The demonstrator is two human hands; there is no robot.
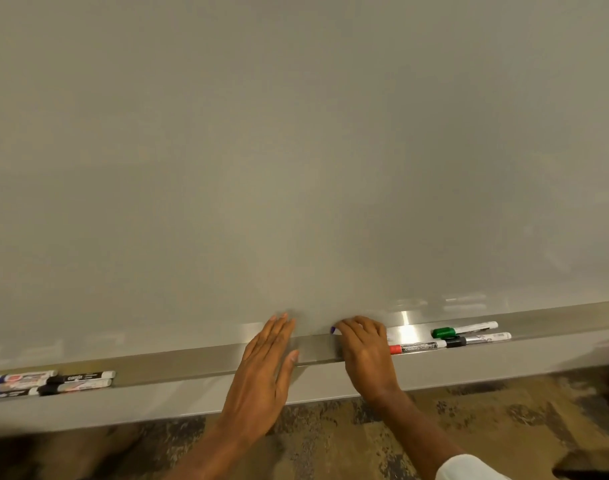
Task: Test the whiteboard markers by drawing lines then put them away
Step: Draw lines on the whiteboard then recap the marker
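Right hand (363, 351): fingers curled down into the tray (199, 362), closed around a blue marker (333, 330), of which only the blue end shows past the fingertips, at the foot of the whiteboard (296, 150). A white sleeve (469, 467) covers the forearm at the lower edge.

Left hand (266, 362): flat, fingers straight and together, holding nothing. It lies over the tray's front lip just beside the right hand, fingertips reaching the bottom of the board.

Right of the hands, three markers lie lengthwise in the tray: a red-capped marker (415, 348) nearest the right hand, a black-capped marker (480, 340) end to end with it, and a green-capped marker (464, 330) behind them, against the board.

Far left, well apart from the hands, a cluster of markers (46, 382) with blue and black caps lies in the same tray; their exact number cannot be told. The board surface bears no visible lines. Below the tray, patterned brown carpet (331, 438).
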